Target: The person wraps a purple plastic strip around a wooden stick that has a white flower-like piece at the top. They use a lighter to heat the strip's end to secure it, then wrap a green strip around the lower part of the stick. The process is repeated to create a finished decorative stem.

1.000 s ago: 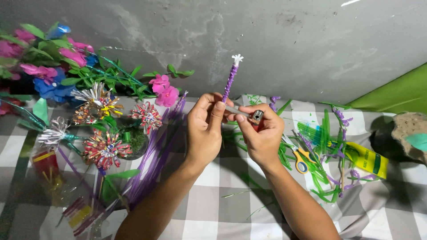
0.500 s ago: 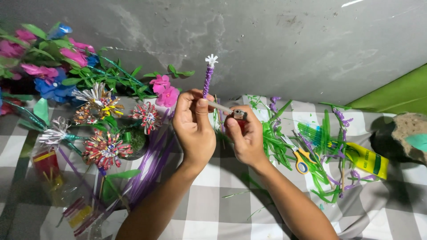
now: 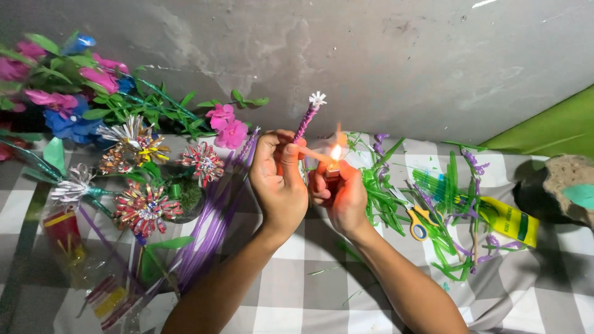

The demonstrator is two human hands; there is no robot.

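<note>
Flame burning on the lighter (image 3: pixel 333 170), gripped tight in the right hand (image 3: pixel 340 195). Left hand (image 3: pixel 278 182) pinches the purple straw stem (image 3: pixel 306 124) upright, fingers closed round it, just beside the flame, above the checked table (image 3: pixel 297 297).

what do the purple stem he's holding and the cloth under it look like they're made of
Purple stem: looks like glossy plastic, probably a twisted drinking straw, judging by its spiral ridges and the white frayed tip; the left hand pinches it beside the flame of a lighter in the right hand. Cloth: grey-and-white checks, matte, with soft creases; likely woven fabric, though coated sheeting can't be excluded.
</note>
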